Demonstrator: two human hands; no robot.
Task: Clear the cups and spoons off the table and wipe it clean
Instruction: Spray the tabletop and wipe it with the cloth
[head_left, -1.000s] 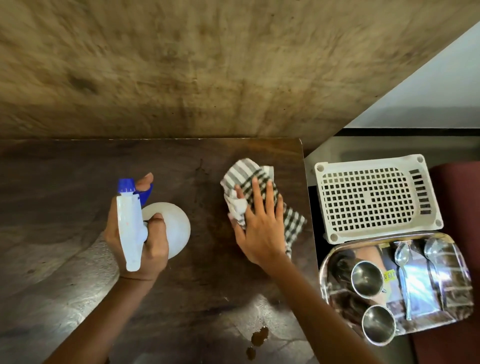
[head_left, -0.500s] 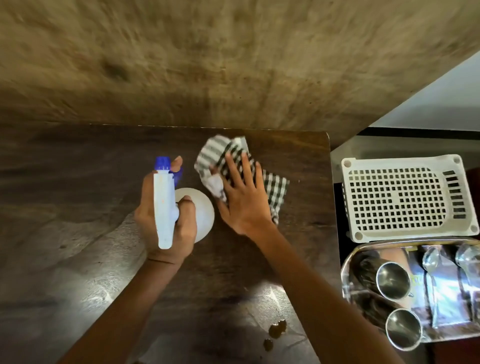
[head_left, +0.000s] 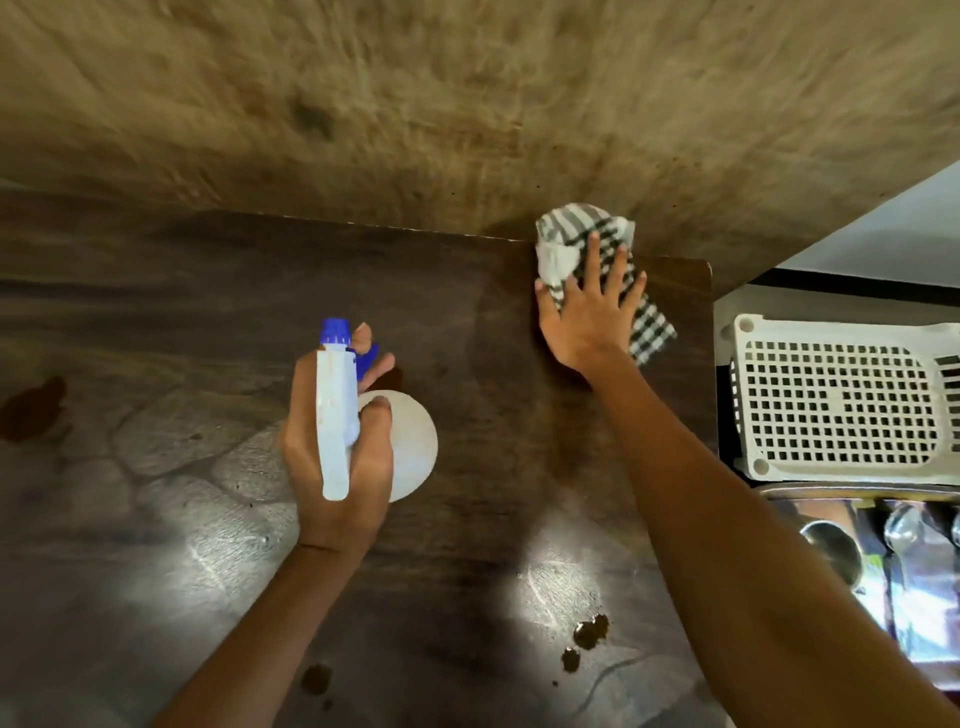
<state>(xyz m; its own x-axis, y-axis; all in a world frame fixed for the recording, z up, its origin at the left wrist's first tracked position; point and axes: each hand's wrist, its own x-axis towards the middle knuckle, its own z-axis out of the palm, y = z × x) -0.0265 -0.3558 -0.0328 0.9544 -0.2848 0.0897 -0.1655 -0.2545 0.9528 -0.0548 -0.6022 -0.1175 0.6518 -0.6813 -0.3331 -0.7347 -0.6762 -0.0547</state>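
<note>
My right hand (head_left: 587, 317) presses flat on a black-and-white checked cloth (head_left: 649, 327) at the far right corner of the dark wooden table (head_left: 208, 322), against the wall. In my left hand (head_left: 337, 452) is a white spray bottle (head_left: 410, 447) with a blue nozzle, held above the table's middle, one finger on the trigger. Brown stains mark the table: a cluster near the front (head_left: 587, 636), one at the front middle (head_left: 316, 678), one at the left edge (head_left: 34, 410). A steel cup (head_left: 831, 545) and spoons (head_left: 904, 530) lie in a steel tray (head_left: 810, 499) at the right.
A white perforated plastic basket (head_left: 841, 400) sits upside down to the right of the table, just behind the steel tray. A rough brown wall (head_left: 467, 104) runs along the table's far edge.
My right hand has slid the cloth away from the bottle to the far right corner by the wall. The view has shifted, so the tray sits at the frame's right edge.
</note>
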